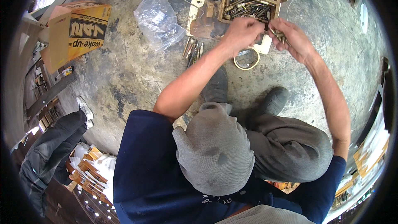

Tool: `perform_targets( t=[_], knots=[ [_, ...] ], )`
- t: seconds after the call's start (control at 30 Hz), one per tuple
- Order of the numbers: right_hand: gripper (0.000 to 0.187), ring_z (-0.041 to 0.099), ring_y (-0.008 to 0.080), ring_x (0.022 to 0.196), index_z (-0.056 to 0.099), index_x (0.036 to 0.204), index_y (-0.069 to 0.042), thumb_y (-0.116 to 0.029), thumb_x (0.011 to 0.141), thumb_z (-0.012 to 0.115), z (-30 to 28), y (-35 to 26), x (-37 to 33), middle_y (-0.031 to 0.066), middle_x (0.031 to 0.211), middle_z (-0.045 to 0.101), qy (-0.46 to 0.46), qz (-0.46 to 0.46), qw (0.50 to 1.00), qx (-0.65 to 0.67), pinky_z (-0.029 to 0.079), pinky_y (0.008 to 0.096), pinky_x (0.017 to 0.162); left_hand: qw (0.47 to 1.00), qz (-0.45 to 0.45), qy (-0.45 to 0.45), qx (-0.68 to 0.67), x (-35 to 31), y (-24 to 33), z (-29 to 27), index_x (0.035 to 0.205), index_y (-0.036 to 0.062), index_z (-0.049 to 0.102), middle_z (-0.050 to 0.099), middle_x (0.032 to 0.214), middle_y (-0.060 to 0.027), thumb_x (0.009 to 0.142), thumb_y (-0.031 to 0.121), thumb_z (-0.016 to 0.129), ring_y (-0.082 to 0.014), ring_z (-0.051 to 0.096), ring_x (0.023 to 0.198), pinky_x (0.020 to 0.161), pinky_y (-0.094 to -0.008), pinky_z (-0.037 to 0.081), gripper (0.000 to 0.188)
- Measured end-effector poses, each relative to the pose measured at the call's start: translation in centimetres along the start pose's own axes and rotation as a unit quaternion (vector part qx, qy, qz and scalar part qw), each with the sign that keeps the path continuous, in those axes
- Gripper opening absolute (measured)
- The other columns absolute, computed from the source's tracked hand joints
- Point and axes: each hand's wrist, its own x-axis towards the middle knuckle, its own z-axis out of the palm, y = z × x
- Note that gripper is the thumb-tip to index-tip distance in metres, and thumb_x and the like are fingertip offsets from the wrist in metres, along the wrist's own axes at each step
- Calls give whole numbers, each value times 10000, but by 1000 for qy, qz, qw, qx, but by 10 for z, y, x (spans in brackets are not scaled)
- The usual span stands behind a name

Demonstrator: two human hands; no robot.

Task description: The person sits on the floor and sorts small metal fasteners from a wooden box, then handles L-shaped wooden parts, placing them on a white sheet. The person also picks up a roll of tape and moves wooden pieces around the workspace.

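My right hand is curled around a few small brass-coloured metal fittings, perhaps bolts, which show at its fingers. Close beside it, my left hand has its fingers bent together in a pinch. Whatever may be between those fingertips is too small to make out. Just beyond both hands stands a wooden box divided into compartments, full of bolts and other metal pieces. It rests on a stained, pale board. Nearer to me, below my hands, lies a roll of tape.
Left of the board lies a clear plastic bag, with several slim metal tools near it. A yellow and black carton stands farther left. At lower left another person's legs show. A thin wire loop lies at right.
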Motion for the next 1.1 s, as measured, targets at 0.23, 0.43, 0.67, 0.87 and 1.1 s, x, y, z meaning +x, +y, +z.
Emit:
perform_targets(
  t=[0.23,0.43,0.67,0.87,1.1],
  knots=[
    [610,425,242,1319,342,1464,-45,-460,1022,403,6,-25,22,121,1476,367,33,-65,992,-105,440,398,1027,932,136,140,307,16,41,-30,1119,38,674,706,1012,-177,925,265,521,-321,675,944,829,-370,501,335],
    [524,617,284,1086,561,1267,-23,-454,984,471,-20,15,2,190,1213,619,112,-109,950,-271,517,388,885,916,66,297,260,-52,-34,-104,1137,1,667,709,984,-203,887,289,617,-216,680,933,821,-349,508,384],
    [204,680,316,784,643,1040,-14,-169,910,619,-3,138,-19,181,926,682,19,-105,894,-436,527,399,691,830,-104,274,475,-117,-137,-103,1251,-27,531,530,1254,-241,744,394,781,-404,562,1100,859,-461,493,705],
    [213,672,333,783,635,1058,-25,-165,897,628,25,142,-23,176,927,673,-26,-176,878,-445,528,416,689,778,37,377,502,-83,-188,-79,1296,-35,461,455,1284,-216,709,455,791,-398,458,1154,883,-510,430,833],
    [233,670,327,804,628,1076,-23,-166,893,634,19,135,-38,161,940,671,-12,-138,888,-438,527,415,710,779,63,390,486,-76,-191,-76,1272,-28,464,466,1196,-188,748,386,747,-375,465,1089,850,-504,408,726]
  ],
)
